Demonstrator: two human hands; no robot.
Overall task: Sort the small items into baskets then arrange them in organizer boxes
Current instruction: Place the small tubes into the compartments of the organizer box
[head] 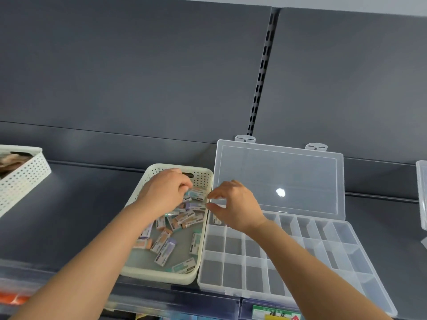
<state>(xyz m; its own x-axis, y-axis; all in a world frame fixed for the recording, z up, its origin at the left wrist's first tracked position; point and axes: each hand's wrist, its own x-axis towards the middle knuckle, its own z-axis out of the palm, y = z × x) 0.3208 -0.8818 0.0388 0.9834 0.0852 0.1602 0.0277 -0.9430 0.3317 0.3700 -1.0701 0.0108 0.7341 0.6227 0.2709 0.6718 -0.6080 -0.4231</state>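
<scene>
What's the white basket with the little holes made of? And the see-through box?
The white basket looks like moulded plastic, matte: even rows of holes, rounded rim. The organizer box looks like clear hard plastic, glossy: you see through its lid, and a light glints there.
</scene>
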